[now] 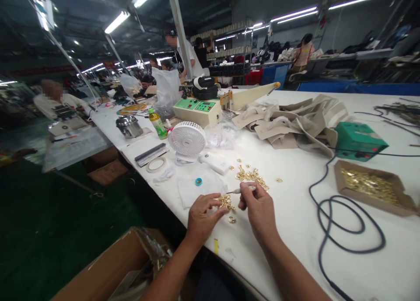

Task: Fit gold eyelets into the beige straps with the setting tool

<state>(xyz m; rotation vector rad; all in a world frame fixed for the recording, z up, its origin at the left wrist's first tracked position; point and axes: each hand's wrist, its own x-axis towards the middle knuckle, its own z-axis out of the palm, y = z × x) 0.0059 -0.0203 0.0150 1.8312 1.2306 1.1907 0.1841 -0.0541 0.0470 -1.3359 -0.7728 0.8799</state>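
My right hand [257, 203] grips a slim tool with a pale handle [250, 188] and a thin dark shaft. Its tip points left, close to the fingertips of my left hand [204, 215]. The left fingers and thumb curl around the edge of a small pile of gold metal fittings [226, 202]; which piece they pinch is too small to make out. One loose gold fitting [232, 220] lies just below that pile. Beyond my right hand spreads a larger scatter of gold fittings [251, 176]. A blue-rimmed little cup [198, 182] stands on a white sheet [187, 194].
A white fan [187, 141], tape roll [156, 164] and bottle [158, 124] stand at left. To the right are a cardboard tray of gold pieces [341, 188], a coiled black cable [364, 250] and a green box [359, 140]. An open carton [108, 266] sits below the table edge. Other people work farther back.
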